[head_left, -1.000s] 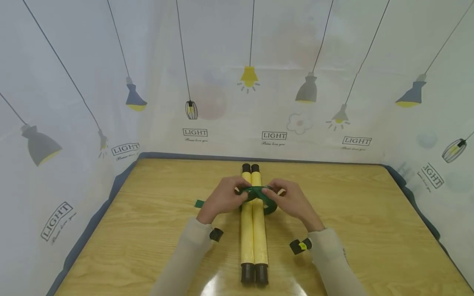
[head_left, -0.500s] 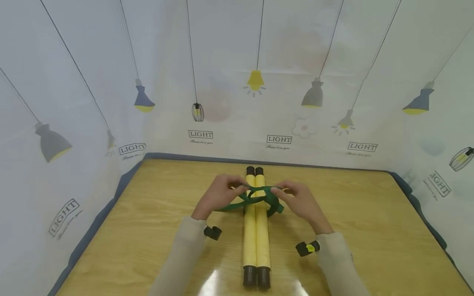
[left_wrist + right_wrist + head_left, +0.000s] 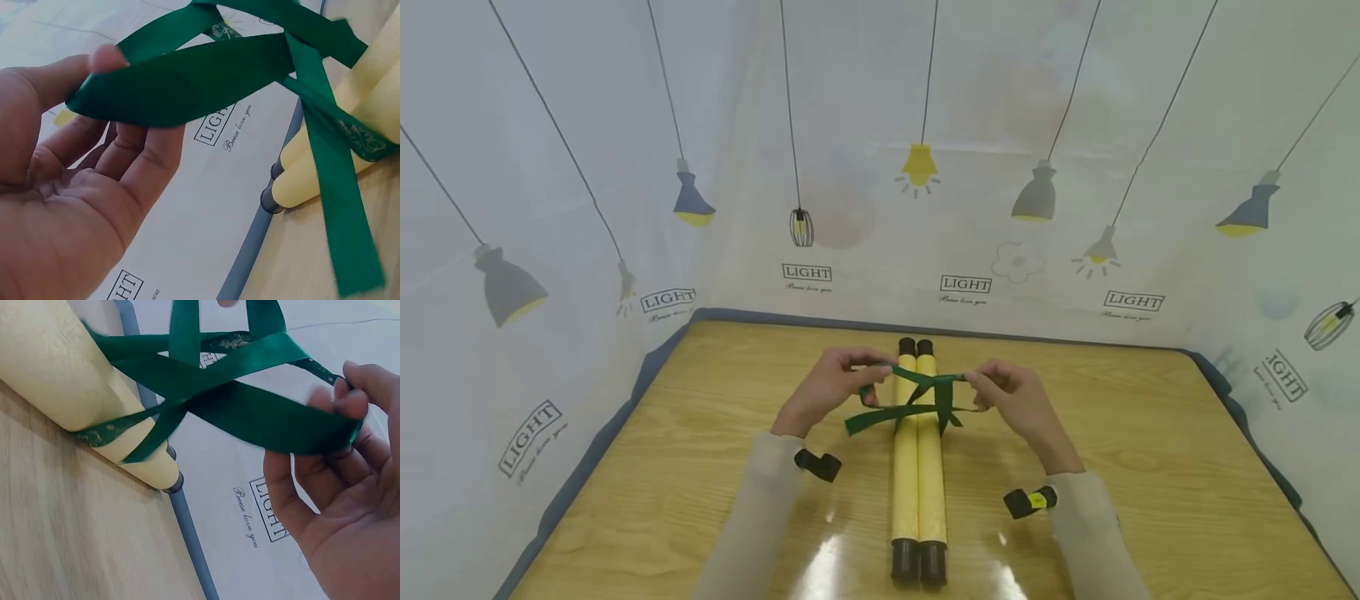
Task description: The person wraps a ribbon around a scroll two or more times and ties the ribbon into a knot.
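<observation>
Two pale yellow rolls (image 3: 919, 483) with dark end caps lie side by side on the table. A green ribbon (image 3: 943, 393) passes round them and crosses over itself above them, forming a loop toward each side. My left hand (image 3: 831, 385) pinches the left loop; in the left wrist view its thumb and fingers hold the ribbon's fold (image 3: 181, 84). My right hand (image 3: 1018, 398) pinches the right loop, and the right wrist view shows that ribbon loop (image 3: 281, 422) between its thumb and fingers. One loose ribbon end (image 3: 353, 250) hangs down on the left. The crossing is slack.
The wood-patterned table (image 3: 700, 467) extends around the rolls. Behind it hangs a white cloth (image 3: 865, 267) printed with lamps, meeting a blue-grey edge (image 3: 820, 321). Dark camera bands (image 3: 1028, 501) are worn on both wrists.
Both hands have drawn apart, left hand to the left and right hand to the right. The bunched ribbon has spread into two loops with a crossing between. The rolls stay in place.
</observation>
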Demonstrator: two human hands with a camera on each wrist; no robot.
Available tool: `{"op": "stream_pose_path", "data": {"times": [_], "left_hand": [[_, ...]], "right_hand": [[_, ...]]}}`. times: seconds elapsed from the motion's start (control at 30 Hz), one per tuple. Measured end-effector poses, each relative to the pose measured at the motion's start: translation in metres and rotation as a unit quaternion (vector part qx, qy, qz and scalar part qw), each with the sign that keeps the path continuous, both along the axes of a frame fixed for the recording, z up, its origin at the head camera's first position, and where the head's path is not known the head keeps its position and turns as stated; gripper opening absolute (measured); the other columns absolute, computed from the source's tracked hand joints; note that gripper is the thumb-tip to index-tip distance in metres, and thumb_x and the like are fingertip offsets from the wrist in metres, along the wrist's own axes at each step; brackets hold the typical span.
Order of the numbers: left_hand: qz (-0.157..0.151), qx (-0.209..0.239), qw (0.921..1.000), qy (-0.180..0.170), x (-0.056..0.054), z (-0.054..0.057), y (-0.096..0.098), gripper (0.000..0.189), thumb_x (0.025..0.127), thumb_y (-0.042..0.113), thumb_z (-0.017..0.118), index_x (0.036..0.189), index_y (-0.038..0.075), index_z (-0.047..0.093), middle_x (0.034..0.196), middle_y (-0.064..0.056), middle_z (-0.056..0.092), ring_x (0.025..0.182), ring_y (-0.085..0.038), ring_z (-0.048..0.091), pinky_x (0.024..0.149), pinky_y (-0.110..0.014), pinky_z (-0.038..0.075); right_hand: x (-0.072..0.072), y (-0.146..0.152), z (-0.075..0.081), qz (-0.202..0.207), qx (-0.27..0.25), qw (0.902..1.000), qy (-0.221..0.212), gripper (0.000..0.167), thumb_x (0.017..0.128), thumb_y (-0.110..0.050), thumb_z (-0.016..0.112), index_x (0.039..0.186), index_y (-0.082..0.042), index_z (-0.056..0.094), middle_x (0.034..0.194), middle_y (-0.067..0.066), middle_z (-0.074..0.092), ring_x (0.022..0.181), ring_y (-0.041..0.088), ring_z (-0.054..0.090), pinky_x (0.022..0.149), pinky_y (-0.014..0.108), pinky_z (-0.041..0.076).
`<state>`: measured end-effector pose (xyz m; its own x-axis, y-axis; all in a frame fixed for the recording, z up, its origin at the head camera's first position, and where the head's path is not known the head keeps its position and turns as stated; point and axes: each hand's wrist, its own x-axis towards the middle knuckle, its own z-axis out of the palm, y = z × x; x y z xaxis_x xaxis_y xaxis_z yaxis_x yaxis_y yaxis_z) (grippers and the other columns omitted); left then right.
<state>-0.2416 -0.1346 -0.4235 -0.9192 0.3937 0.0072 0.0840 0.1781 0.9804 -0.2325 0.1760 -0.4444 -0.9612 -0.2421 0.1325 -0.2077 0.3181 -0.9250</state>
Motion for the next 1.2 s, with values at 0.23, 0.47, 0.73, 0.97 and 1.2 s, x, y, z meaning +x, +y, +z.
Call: {"op": "stream_pose_path", "data": {"times": [0.23, 0.47, 0.73, 0.97, 1.2], "left_hand": [[0.037, -0.053, 0.9977, 0.020, -0.003, 0.001, -0.013, 0.024, 0.099, 0.036, 0.069, 0.116, 0.022, 0.077, 0.098, -0.008, 0.069, 0.055, -0.014, 0.036, 0.054, -0.024, 0.040], [0.074, -0.118, 0.9880, 0.067, -0.005, -0.001, -0.032, 0.024, 0.097, 0.041, 0.071, 0.106, 0.020, 0.078, 0.093, -0.002, 0.070, 0.079, -0.020, 0.056, 0.069, -0.031, 0.043], [0.084, -0.134, 0.9851, 0.068, -0.003, -0.005, -0.054, 0.027, 0.096, 0.044, 0.071, 0.102, 0.018, 0.077, 0.104, -0.006, 0.072, 0.099, -0.037, 0.064, 0.082, -0.039, 0.051], [0.093, -0.162, 0.9812, 0.049, -0.003, -0.008, -0.072, 0.031, 0.094, 0.048, 0.073, 0.104, 0.020, 0.075, 0.107, -0.003, 0.073, 0.110, -0.037, 0.067, 0.092, -0.046, 0.053], [0.085, -0.199, 0.9743, 0.062, -0.002, -0.012, -0.088, 0.031, 0.095, 0.048, 0.071, 0.106, 0.018, 0.075, 0.110, -0.003, 0.072, 0.106, -0.024, 0.067, 0.091, -0.043, 0.053]], "right_hand": [[0.000, 0.018, 0.003, 0.009, 0.038, 0.9992, -0.008, 0.033, 0.100, -0.045, 0.066, 0.108, -0.014, 0.073, 0.075, 0.002, 0.057, 0.065, 0.015, 0.053, 0.069, 0.032, 0.055], [0.003, 0.040, 0.008, 0.001, 0.109, 0.9940, -0.010, 0.033, 0.097, -0.045, 0.069, 0.107, -0.014, 0.072, 0.081, 0.000, 0.062, 0.072, 0.013, 0.053, 0.067, 0.030, 0.045], [0.004, 0.064, 0.012, -0.020, 0.175, 0.9843, -0.012, 0.039, 0.096, -0.053, 0.068, 0.108, -0.016, 0.073, 0.109, 0.007, 0.073, 0.098, 0.019, 0.065, 0.087, 0.036, 0.048], [0.002, 0.082, 0.012, -0.029, 0.196, 0.9802, -0.014, 0.041, 0.094, -0.053, 0.070, 0.106, -0.014, 0.072, 0.104, 0.007, 0.071, 0.094, 0.023, 0.062, 0.080, 0.035, 0.048], [-0.003, 0.097, 0.008, -0.035, 0.221, 0.9733, -0.049, 0.051, 0.091, -0.063, 0.067, 0.110, -0.016, 0.071, 0.113, 0.007, 0.069, 0.102, 0.024, 0.060, 0.082, 0.034, 0.047]]}}
